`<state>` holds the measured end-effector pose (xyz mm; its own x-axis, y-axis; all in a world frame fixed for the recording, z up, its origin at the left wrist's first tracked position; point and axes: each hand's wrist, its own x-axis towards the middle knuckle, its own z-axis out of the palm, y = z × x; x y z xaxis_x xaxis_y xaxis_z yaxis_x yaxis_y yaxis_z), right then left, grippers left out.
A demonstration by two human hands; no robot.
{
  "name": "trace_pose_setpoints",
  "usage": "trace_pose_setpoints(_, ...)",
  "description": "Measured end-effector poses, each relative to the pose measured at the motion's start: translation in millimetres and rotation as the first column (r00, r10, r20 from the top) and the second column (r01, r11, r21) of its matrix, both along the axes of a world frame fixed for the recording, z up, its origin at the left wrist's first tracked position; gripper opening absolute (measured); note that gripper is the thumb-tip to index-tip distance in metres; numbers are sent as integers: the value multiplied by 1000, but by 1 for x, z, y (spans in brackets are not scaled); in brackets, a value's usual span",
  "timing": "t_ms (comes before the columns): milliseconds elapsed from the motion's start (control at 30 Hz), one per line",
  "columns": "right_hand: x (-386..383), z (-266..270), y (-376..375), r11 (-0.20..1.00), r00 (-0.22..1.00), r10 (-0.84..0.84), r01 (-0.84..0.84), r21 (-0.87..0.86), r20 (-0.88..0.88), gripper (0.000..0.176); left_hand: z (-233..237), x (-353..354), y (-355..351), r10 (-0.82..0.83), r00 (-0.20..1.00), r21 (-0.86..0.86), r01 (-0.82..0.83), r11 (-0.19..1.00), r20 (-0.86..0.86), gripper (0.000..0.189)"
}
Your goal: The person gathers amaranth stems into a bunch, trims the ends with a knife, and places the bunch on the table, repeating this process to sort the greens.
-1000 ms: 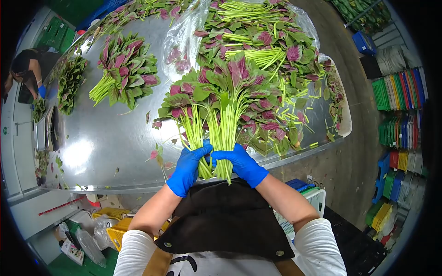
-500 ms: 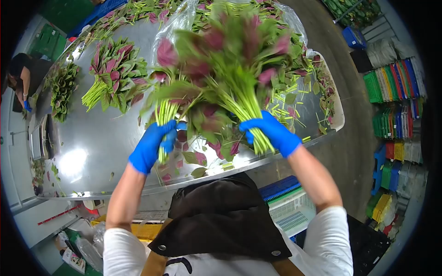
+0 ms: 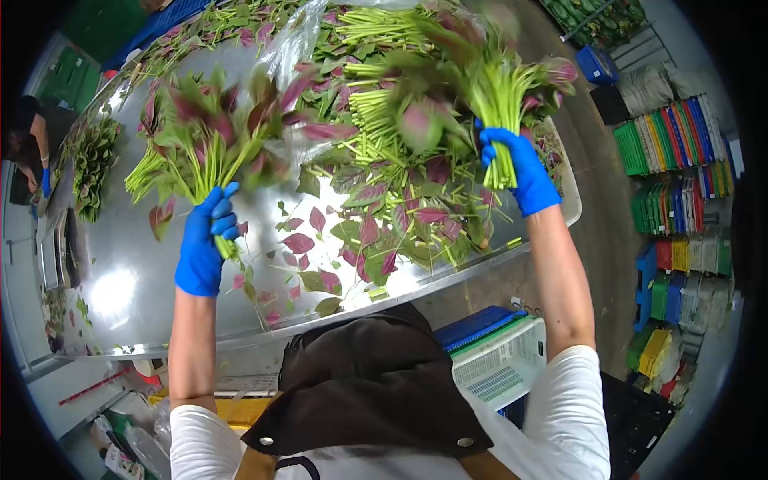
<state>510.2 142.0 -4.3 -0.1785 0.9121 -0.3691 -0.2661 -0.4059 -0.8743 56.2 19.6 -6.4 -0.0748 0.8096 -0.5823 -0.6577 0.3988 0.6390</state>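
Observation:
My left hand (image 3: 210, 232), in a blue glove, is closed round the stem ends of a bunch of amaranth greens (image 3: 214, 160), its leaves blurred by motion. Behind that bunch, another amaranth bunch lies on the metal table (image 3: 160, 304), partly covered. On the right, my gloved right hand (image 3: 520, 164) grips a second bunch (image 3: 504, 92) by its stems, leaves pointing away from me. Between my hands a heap of cut amaranth stems (image 3: 380, 120) is stacked at the back. Loose green and purple leaves (image 3: 300, 242) lie scattered nearer to me.
Clear plastic film (image 3: 290, 56) lies beside the heap. At the far left a co-worker's gloved hand (image 3: 46, 182) is near another bunch (image 3: 96, 168). A white crate (image 3: 504, 360) stands below the table edge. Coloured crates (image 3: 668, 136) are stacked along the right.
My hands have moved apart, each still holding its bunch. The left one went left towards the lying bunch; the right one went right and farther away, uncovering the heap of stems.

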Motion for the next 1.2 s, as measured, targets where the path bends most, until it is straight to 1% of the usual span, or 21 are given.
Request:
trace_pose_setpoints(33, 8, 8, 4, 997, 999, -29, 31, -70, 29, 24, 31, 8, -10, -3, 1000, 189, -1, 982, 24, 33)
trace_pose_setpoints(67, 18, 21, 5, 997, 976, -44, 30, -70, -213, 26, 31, -16, -11, -158, 960, 380, 59, 923, 233, 34)
trace_pose_setpoints(133, 16, 48, -13, 993, 881, -29, 78, 85, -472, 30, 48, -27, -19, -268, 888, 562, 12, 827, 375, 35)
trace_pose_setpoints(167, 14, 41, -14, 993, 890, -70, 107, 57, -450, 34, 42, -33, -21, -191, 896, 509, -44, 859, 400, 37)
trace_pose_setpoints(200, 2, 34, -17, 983, 969, -148, 165, 78, -196, 36, 33, -33, -20, -97, 913, 415, -83, 906, 395, 38)
trace_pose_setpoints(267, -2, 24, -13, 995, 956, -96, 83, -59, -276, 36, 8, -35, -15, 3, 874, 211, -120, 970, 486, 36)
trace_pose_setpoints(300, -7, 31, -13, 993, 902, -99, 66, -93, -421, 35, 9, -24, -14, -54, 891, 262, -74, 962, 451, 36)
trace_pose_setpoints(467, -84, 67, -50, 995, 817, 65, -94, -21, -573, 44, 18, 48, -16, -59, 936, 321, -59, 945, 346, 39)
trace_pose_setpoints(533, -124, 67, -72, 998, 926, 32, -49, -36, -376, 44, 20, 79, -24, -1, 971, 214, -52, 976, 241, 44)
trace_pose_setpoints(600, -158, 48, -94, 983, 960, 50, -96, -157, -275, 40, 0, 101, -39, -88, 990, 161, 70, 984, 107, 51)
trace_pose_setpoints(633, -169, 24, -105, 969, 980, 108, -142, -204, -168, 33, -10, 111, -43, -121, 982, 86, 109, 990, 147, 48)
trace_pose_setpoints(667, -183, 7, -117, 960, 956, 155, -206, -192, -250, 25, -38, 115, -53, -94, 957, 47, 84, 995, 276, 48)
trace_pose_setpoints(700, -191, -26, -131, 875, 910, 199, -332, -351, -364, 22, -52, 119, -58, -110, 971, -78, 129, 989, 211, 50)
trace_pose_setpoints(733, -194, -50, -144, 873, 926, 242, -338, -350, -290, 20, -63, 121, -65, -137, 979, -209, 167, 964, 151, 52)
trace_pose_setpoints(800, -191, -66, -151, 819, 921, 306, -383, -427, -241, 33, -83, 119, -78, -174, 978, -217, 196, 956, 115, 54)
trace_pose_setpoints(833, -191, -73, -154, 869, 927, 345, -374, -325, -145, 38, -88, 118, -82, -194, 976, -218, 211, 953, 95, 55)
trace_pose_setpoints(900, -192, -80, -158, 922, 923, 382, -376, -95, 55, 47, -93, 127, -84, -63, 980, -154, 93, 984, 191, 56)
trace_pose_setpoints(967, -187, -77, -152, 832, 777, 429, -538, 134, 460, 51, -88, 130, -83, -35, 955, -68, 57, 996, 294, 57)
trace_pose_setpoints(1033, -184, -49, -141, 669, 548, 328, -710, 221, 770, 63, -91, 132, -83, -13, 898, -4, 17, 1000, 441, 58)
trace_pose_setpoints(1133, -182, -33, -135, 545, 291, 88, -814, 199, 953, 72, -96, 140, -83, 11, 821, 69, -62, 996, 571, 59)
trace_pose_setpoints(1200, -178, -42, -134, 494, 253, -9, -840, 224, 968, 75, -97, 142, -81, 25, 776, 62, -82, 995, 630, 55)
